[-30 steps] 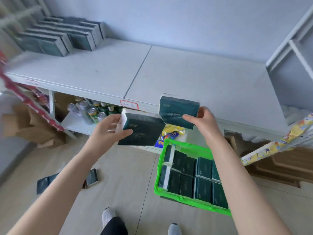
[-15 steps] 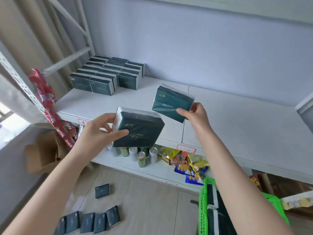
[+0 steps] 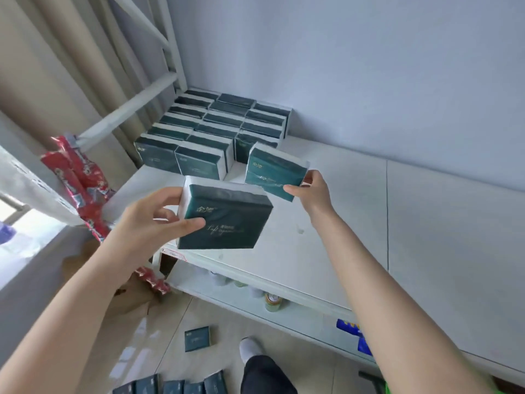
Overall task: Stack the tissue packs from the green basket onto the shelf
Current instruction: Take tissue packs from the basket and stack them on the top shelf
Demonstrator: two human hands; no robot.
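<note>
My left hand (image 3: pixel 153 220) grips a dark green tissue pack (image 3: pixel 227 220) by its left end, above the front edge of the white shelf (image 3: pixel 355 223). My right hand (image 3: pixel 311 191) holds a second tissue pack (image 3: pixel 272 173) by its right end, tilted, just in front of the right-hand row of stacked packs (image 3: pixel 216 132) in the shelf's back left corner. The stack stands in three rows against the wall. Only a sliver of the green basket (image 3: pixel 387 389) shows at the bottom edge.
Several loose tissue packs (image 3: pixel 170 386) lie on the floor, one more (image 3: pixel 197 338) nearer the shelf. Cans (image 3: pixel 272 301) stand on the lower shelf. Red snack strips (image 3: pixel 76 177) hang on the left frame post. My foot (image 3: pixel 250 348) stands below.
The view has swung left and closer to the stack. Both hands have carried their packs toward the stacked rows; the right pack now nearly reaches them. The basket has dropped almost out of view.
</note>
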